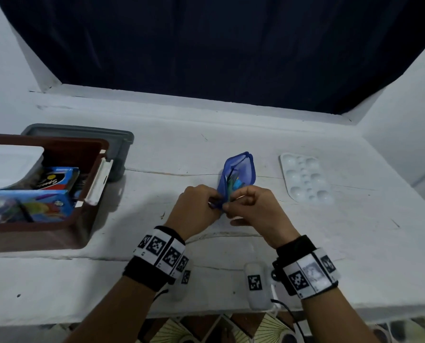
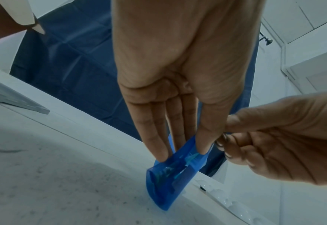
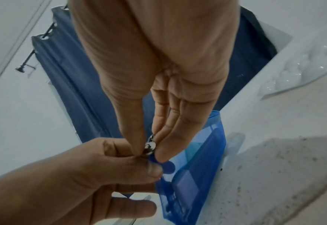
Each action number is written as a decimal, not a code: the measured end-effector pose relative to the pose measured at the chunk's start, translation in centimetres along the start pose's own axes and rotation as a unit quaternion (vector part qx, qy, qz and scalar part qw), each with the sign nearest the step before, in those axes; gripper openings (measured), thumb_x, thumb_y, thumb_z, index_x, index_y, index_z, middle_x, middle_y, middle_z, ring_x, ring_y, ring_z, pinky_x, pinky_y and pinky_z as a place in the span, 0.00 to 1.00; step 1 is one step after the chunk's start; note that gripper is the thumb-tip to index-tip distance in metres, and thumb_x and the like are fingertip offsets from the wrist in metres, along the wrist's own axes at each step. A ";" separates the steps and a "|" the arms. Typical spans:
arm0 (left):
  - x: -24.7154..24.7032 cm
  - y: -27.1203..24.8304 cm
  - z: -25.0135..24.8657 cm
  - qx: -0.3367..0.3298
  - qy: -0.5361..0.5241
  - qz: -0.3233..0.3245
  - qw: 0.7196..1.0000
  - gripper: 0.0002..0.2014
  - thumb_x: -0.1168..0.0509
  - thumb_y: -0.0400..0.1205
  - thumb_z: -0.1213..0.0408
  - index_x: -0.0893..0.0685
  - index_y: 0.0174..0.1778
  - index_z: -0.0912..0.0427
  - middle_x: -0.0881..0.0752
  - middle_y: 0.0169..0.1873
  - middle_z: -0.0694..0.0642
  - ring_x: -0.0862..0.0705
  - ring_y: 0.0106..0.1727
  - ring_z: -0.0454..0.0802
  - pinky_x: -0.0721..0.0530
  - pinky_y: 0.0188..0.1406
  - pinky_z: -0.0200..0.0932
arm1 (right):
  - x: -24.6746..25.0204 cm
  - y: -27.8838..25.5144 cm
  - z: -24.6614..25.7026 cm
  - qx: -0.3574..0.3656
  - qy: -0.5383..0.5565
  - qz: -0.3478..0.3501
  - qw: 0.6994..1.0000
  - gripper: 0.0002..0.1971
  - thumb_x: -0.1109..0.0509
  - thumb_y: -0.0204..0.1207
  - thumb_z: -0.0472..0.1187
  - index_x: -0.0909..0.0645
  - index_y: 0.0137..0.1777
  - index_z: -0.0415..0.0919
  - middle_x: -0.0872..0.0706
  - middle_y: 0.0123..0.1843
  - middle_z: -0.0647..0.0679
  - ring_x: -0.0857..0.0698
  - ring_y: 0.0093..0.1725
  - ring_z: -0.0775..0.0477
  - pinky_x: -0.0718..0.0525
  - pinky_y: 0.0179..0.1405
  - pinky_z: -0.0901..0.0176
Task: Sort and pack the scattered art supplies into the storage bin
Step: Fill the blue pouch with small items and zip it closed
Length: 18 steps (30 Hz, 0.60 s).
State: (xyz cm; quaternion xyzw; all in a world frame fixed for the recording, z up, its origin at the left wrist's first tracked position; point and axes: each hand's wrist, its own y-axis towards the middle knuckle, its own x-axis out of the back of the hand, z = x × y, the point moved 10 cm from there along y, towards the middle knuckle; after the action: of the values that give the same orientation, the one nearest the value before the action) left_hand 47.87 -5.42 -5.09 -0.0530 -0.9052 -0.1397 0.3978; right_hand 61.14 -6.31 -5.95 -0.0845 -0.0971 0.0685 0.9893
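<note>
Translucent blue zip pouch [image 1: 238, 174] sits mid-table on the white surface [image 1: 231, 134], standing on edge, mouth gaping at the far end, bluish-green items visible inside. Left hand [image 1: 194, 209] pinches the pouch's near corner between thumb and fingers; in the left wrist view the fingers [image 2: 159, 137] are on the blue plastic. Right hand [image 1: 258, 209] pinches the small metal zipper pull [image 3: 150, 146] between thumb and forefinger, at the pouch's near end, touching the left hand. White plastic paint palette [image 1: 305, 179] with round wells lies just right of the pouch, apart from it. Brown plastic storage bin [image 1: 90, 194] is well to the left, holding a white tray [image 1: 10, 167] and blue art-supply boxes [image 1: 28, 206]. Grey lid [image 1: 87, 132] lies behind the bin, on its far side. Dark blue curtain [image 1: 218, 45] hangs beyond the table.
</note>
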 end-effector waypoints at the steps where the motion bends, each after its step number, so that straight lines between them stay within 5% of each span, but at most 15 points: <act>1: -0.1 0.0 -0.2 -0.002 0.001 0.000 1.000 0.13 0.24 0.71 0.64 0.08 0.52 0.56 0.08 0.46 0.54 0.11 0.41 0.51 0.17 0.42 0.40 | 0.1 0.2 0.1 0.014 -0.029 -0.004 0.999 0.11 0.21 0.69 0.27 0.18 0.49 0.30 0.11 0.39 0.32 0.12 0.35 0.41 0.09 0.39 0.44; 8: -0.9 0.5 0.0 0.011 -0.022 0.014 1.000 0.16 0.22 0.69 0.66 0.09 0.53 0.59 0.08 0.47 0.56 0.12 0.42 0.52 0.13 0.46 0.47 | 0.7 0.6 0.9 0.080 -0.151 -0.017 0.985 0.09 0.26 0.69 0.25 0.17 0.46 0.37 0.11 0.33 0.43 0.11 0.33 0.40 0.09 0.37 0.42; 12: -1.1 0.7 0.2 0.029 -0.022 0.010 0.999 0.16 0.19 0.67 0.58 0.10 0.49 0.58 0.10 0.45 0.54 0.13 0.41 0.52 0.14 0.44 0.48 | 0.6 0.7 1.4 0.121 -0.175 -0.023 0.977 0.09 0.31 0.72 0.25 0.14 0.43 0.38 0.11 0.34 0.42 0.11 0.31 0.42 0.09 0.36 0.42; 18: -0.5 1.3 0.3 0.041 -0.007 -0.014 0.999 0.13 0.20 0.68 0.55 0.10 0.40 0.59 0.10 0.36 0.53 0.14 0.38 0.51 0.16 0.39 0.47 | 0.3 0.8 2.7 0.211 -0.252 -0.023 0.944 0.07 0.29 0.76 0.29 0.10 0.46 0.39 0.14 0.34 0.56 0.15 0.31 0.58 0.16 0.34 0.67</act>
State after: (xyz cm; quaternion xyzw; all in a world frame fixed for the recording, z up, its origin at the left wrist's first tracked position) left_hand 48.28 -4.05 -5.42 -0.0248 -0.9136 -0.1081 0.3912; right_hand 60.82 -5.06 -3.46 0.1486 -0.3281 0.0833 0.9292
